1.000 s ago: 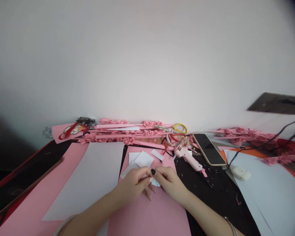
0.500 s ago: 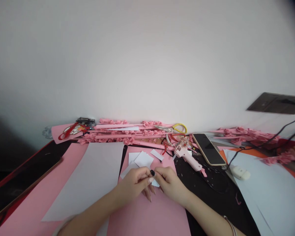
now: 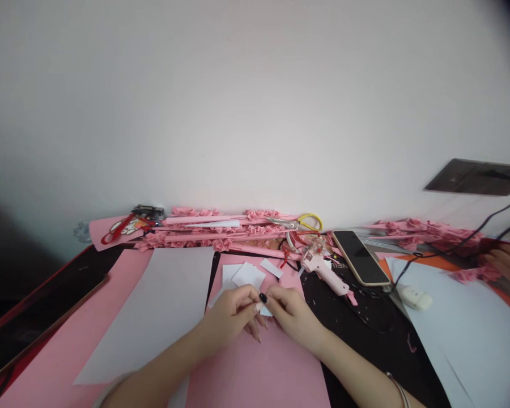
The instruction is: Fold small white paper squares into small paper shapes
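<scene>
Indoors, a pale wall (image 3: 255, 102) backs the black tabletop (image 3: 378, 345) beneath pink paper (image 3: 259, 371).

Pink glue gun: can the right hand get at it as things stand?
Probably yes: nothing bulky lies between the right hand and the pink glue gun, whose handle looks uncovered. That hand seems occupied, though, pinching a small white paper.

Pinched paper (image 3: 266, 311) — mostly hidden.
</scene>
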Tool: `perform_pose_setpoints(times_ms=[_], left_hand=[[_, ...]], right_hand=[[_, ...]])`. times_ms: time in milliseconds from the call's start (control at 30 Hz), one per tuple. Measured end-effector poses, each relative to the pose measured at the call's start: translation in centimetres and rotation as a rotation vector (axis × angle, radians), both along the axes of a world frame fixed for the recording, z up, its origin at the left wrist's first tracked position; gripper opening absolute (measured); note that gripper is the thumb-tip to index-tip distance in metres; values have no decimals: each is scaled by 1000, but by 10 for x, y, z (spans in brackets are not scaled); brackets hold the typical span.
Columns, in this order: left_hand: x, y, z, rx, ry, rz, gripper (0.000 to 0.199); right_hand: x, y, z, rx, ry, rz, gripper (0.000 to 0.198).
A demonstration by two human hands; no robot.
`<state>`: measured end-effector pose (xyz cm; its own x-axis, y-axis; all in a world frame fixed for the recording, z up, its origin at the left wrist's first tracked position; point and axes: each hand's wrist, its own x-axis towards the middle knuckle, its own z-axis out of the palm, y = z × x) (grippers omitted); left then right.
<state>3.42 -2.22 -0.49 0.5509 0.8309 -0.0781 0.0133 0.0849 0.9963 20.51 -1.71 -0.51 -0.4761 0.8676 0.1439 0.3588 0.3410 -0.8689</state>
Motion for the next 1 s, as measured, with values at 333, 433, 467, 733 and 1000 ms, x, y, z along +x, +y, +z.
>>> perform_pose_setpoints(times_ms=[333,433,467,733,1000], left_hand=[[-1,2,-4,12,70,-16,26],[0,2,-5,23,96,-5,30],[0,2,-5,27,103,2,30],[1,1,-2,14,101,97,9],[2,5,-6,-51,95,128,12]], right_hand=[[0,2,-6,39,-126,-17,30],[0,2,-9,32,-108,-58,32],[0,3,-9,33,-96,-65,32],[1,2,0,32,-77,-23,26],[2,0,0,173,-124,-57,22]])
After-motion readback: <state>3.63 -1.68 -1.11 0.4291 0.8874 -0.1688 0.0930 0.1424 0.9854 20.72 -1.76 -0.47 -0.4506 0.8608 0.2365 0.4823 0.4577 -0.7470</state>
